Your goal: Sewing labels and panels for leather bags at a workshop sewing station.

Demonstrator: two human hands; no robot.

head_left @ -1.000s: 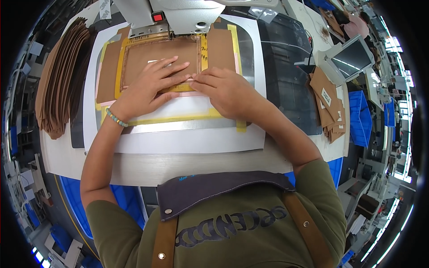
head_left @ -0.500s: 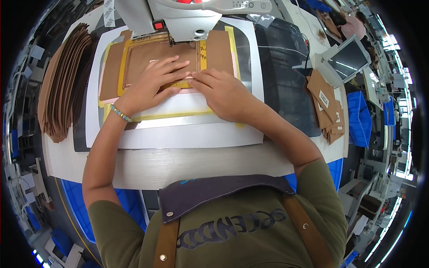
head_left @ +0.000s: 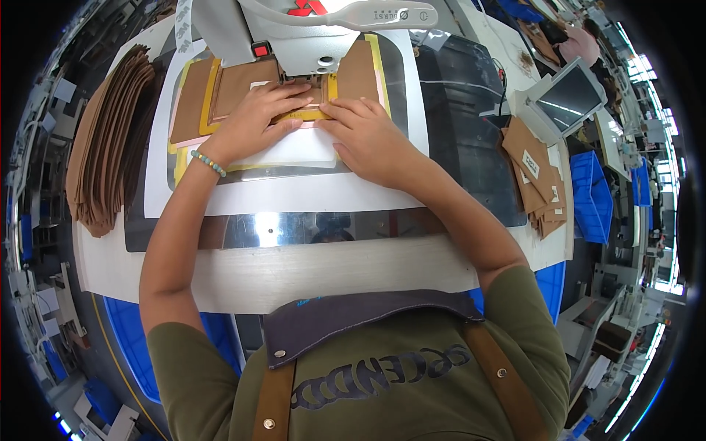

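Observation:
My left hand [head_left: 259, 117] lies flat with fingers stretched over a brown fabric panel [head_left: 243, 87] and the near side of a yellow-edged frame [head_left: 208, 95]. A bracelet of beads circles that wrist. My right hand [head_left: 369, 140] rests on the frame's near right corner, fingers extended and pressing down, gripping nothing visible. Beneath the frame is a white sheet [head_left: 294, 195] with yellow tape strips. Just beyond my fingertips stands the sewing machine head [head_left: 305, 44], its needle area over the panel near the frame's right side. My fingers hide part of the frame's near edge.
Stacked brown fabric pieces [head_left: 107, 147] stand at the left. More brown pieces [head_left: 531, 173] with white labels lie at the right, near a screen [head_left: 570, 95] and a blue bin [head_left: 590, 195]. A dark plate [head_left: 467, 132] covers the table's right part.
The frame, fabric panel and white sheet have slid away from me, farther under the machine head, with both hands on them. A shiny metal strip now shows along the near side.

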